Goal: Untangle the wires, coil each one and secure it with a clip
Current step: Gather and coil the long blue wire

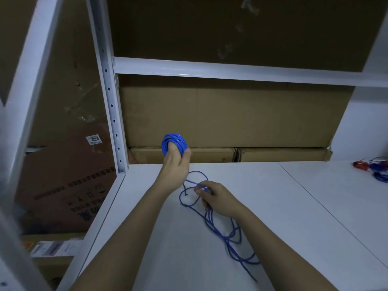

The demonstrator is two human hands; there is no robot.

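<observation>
My left hand (pixel 175 168) is raised above the white shelf surface (pixel 273 217) and grips a tight coil of blue wire (pixel 174 142) wound around its fingers. From the coil, the same blue wire runs down to my right hand (pixel 218 201), which pinches the strand between thumb and fingers just above the surface. The loose rest of the blue wire (pixel 228 234) lies in tangled loops on the shelf and trails toward the near edge.
A pile of red and blue wires (pixel 375 169) lies at the far right of the shelf. Cardboard boxes (pixel 231 118) stand along the back. A white perforated shelf post (pixel 111 106) rises at the left, with a crossbeam (pixel 231 70) overhead.
</observation>
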